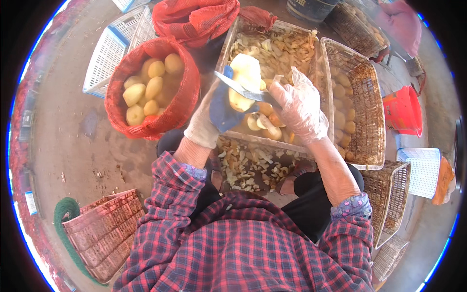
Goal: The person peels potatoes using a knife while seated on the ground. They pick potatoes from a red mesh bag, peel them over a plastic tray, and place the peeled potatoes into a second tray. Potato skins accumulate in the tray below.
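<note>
My left hand [215, 109], in a blue and pale glove, holds a peeled potato [245, 73] above a rectangular crate [270, 143]. In a clear plastic glove, my right hand [299, 106] grips a knife [244, 91], whose blade lies across the potato. Thin potato peelings [288, 47] fill the far part of the crate. Nearer to me in it are several potatoes [273, 131], some partly peeled. To the left, peeled potatoes [153, 87] sit in cloudy water in a round container lined with red mesh [116, 109].
A brown-stained crate [368, 109] of unpeeled potatoes [339, 113] stands at the right, with a red bucket [405, 111] beyond it. White plastic baskets [105, 54] and a red mesh sack [195, 20] lie at the upper left. Peelings [248, 164] cover the floor between my feet.
</note>
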Tool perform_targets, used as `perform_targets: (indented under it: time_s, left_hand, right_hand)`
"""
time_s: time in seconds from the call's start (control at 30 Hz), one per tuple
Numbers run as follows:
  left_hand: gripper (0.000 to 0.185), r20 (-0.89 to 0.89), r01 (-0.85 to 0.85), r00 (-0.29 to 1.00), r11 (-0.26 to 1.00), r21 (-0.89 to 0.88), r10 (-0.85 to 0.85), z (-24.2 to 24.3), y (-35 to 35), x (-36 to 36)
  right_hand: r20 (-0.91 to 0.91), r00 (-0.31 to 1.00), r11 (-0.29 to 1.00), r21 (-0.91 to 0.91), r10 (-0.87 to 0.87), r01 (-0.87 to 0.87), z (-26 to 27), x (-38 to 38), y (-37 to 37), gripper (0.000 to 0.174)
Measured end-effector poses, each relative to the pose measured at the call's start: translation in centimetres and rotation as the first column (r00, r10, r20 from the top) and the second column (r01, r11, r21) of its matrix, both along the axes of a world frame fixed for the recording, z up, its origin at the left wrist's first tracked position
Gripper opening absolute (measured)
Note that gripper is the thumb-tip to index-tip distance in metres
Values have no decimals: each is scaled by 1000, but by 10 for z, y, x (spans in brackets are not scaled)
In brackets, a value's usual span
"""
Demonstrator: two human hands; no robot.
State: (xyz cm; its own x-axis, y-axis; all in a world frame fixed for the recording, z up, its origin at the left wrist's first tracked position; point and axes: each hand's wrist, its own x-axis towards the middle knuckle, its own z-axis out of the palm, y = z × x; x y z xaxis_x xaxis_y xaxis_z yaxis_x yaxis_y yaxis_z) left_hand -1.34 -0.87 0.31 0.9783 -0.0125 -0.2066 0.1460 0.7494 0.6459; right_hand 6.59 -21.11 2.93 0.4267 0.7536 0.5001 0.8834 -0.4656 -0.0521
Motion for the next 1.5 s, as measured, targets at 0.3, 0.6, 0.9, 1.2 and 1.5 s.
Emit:
perform_targets:
  time_s: [0.3,0.6,0.9,1.2,1.5]
  left_hand:
    - [53,328,-60,943,949,310,-48,-34,16,11]
    - [51,263,110,964,949,-295,-30,-24,16,10]
    - [51,260,81,966,962,-261,-11,-15,-1,9]
    - [57,168,2,986,988,-155,25,-7,-20,-5]
    - [62,169,-11,985,997,-76,24,-8,-25,-3]
  right_hand:
    - [-145,988,993,93,-54,67,-7,-14,15,24]
    - [-230,972,995,60,-58,74,-19,-7,12,29]
    - [-481,875,974,167,-53,151,-8,-22,2,35]
    - [-873,436,820,407,219,403,3,-25,-18,27]
    - [-331,938,983,110,-102,146,18,-35,-13,38]
